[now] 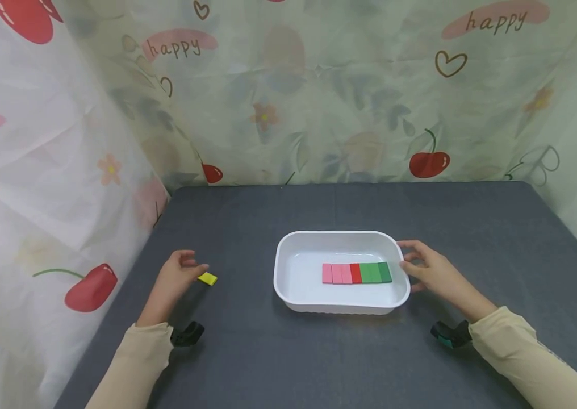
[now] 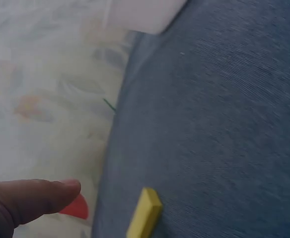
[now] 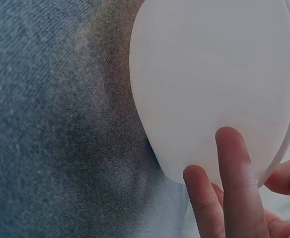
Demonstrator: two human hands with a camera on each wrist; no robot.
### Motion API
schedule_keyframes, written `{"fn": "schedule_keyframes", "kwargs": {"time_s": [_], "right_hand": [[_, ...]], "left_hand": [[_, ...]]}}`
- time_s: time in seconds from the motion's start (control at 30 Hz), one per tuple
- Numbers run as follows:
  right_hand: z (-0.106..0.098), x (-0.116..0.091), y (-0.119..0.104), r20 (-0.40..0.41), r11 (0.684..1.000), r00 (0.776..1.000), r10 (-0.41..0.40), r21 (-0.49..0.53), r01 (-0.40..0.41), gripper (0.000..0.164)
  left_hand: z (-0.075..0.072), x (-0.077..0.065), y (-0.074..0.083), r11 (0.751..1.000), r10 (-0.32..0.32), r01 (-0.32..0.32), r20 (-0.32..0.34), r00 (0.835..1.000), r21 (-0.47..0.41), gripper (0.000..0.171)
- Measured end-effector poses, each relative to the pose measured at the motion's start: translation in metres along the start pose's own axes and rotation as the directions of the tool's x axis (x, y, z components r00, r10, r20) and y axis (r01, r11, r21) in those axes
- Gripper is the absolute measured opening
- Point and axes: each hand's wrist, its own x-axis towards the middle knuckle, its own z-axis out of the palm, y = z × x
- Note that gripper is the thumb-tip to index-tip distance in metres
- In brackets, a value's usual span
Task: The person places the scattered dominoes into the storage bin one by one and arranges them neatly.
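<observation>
A white tray (image 1: 299, 307) stands on the dark tabletop. My right hand (image 1: 434, 275) holds its right end. Two fingers (image 3: 237, 183) lie against the outer wall in the right wrist view, and another digit is at the rim. Inside the tray lies a row of pink, red and green blocks (image 1: 357, 273), side by side. To the left, a small yellow block (image 1: 208, 279) lies on the table. My left hand (image 1: 178, 278) hovers beside it, fingers loosely bent. In the left wrist view, the thumb (image 2: 45, 198) is apart from the yellow block (image 2: 146, 213).
A dark cloth (image 1: 268, 358) covers the table. Printed curtains (image 1: 288, 125) with cherries and hearts hang along its back and sides. A black wrist device (image 1: 188, 334) sits at the left cuff, another black device (image 1: 450, 334) at the right.
</observation>
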Motion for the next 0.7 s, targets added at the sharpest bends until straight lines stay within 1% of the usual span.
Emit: {"fn": "schedule_keyframes", "kwargs": {"time_s": [0.03, 0.1, 0.3, 0.4, 0.53, 0.7], "right_hand": [[0.000, 0.000, 0.000, 0.001, 1.000, 1.000, -0.001, 0.000, 0.001, 0.057], [0.000, 0.000, -0.001, 0.000, 1.000, 1.000, 0.000, -0.001, 0.000, 0.057], [0.000, 0.001, -0.001, -0.002, 1.000, 1.000, 0.001, -0.006, -0.001, 0.058], [0.000, 0.001, 0.000, 0.000, 1.000, 1.000, -0.001, -0.003, 0.001, 0.058], [0.000, 0.001, 0.001, 0.003, 1.000, 1.000, -0.008, 0.000, 0.008, 0.058], [0.000, 0.000, 0.000, 0.007, 1.000, 1.000, -0.007, 0.000, 0.007, 0.058]], "left_hand": [[0.000, 0.000, -0.005, 1.000, -0.024, 0.024, -0.001, 1.000, 0.009, 0.069], [0.001, 0.001, -0.012, 0.999, -0.041, 0.041, -0.002, 0.999, 0.028, 0.072], [0.007, 0.006, -0.028, 0.996, -0.058, 0.058, -0.002, 0.998, 0.073, 0.079], [0.012, 0.009, -0.032, 0.993, -0.047, 0.047, -0.007, 0.999, 0.106, 0.081], [0.019, 0.014, -0.036, 0.986, -0.013, 0.020, -0.040, 0.999, 0.166, 0.079], [0.025, 0.015, -0.035, 0.976, -0.011, 0.031, -0.092, 0.996, 0.218, 0.073]]}}
